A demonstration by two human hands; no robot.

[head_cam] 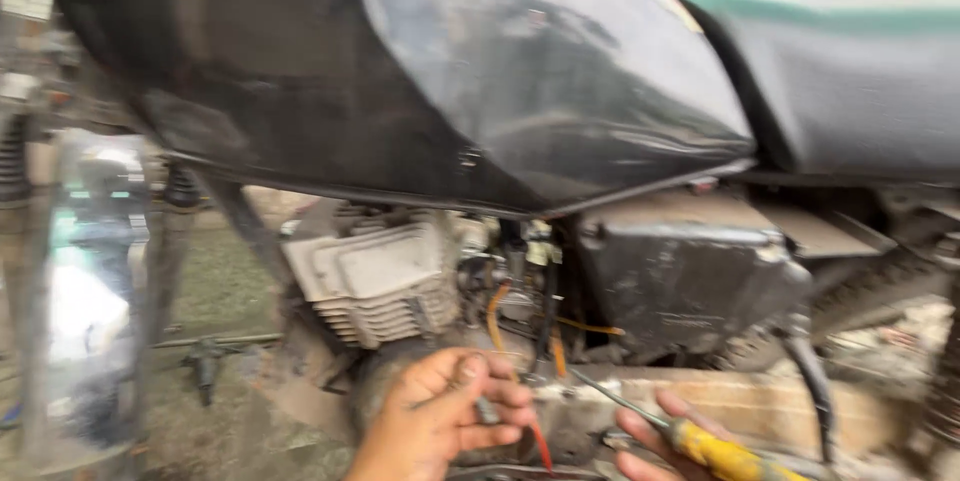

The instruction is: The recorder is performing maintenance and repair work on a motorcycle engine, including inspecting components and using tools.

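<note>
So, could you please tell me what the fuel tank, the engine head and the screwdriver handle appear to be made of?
Fuel tank: probably painted metal, glossy black, showing reflections. Engine head: likely bare cast metal, dull pale grey with stacked fins. Screwdriver in the right hand: handle looks like yellow plastic, shaft thin grey metal; blur leaves this uncertain.

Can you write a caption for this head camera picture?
Two hands, left hand and right hand with a yellow-handled screwdriver, beside a motorcycle engine.

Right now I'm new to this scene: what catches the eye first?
The big black fuel tank fills the top, with the grey finned engine below it. At the bottom, the right hand holds a yellow-handled screwdriver, and the left hand pinches a small part near orange hoses.
</note>
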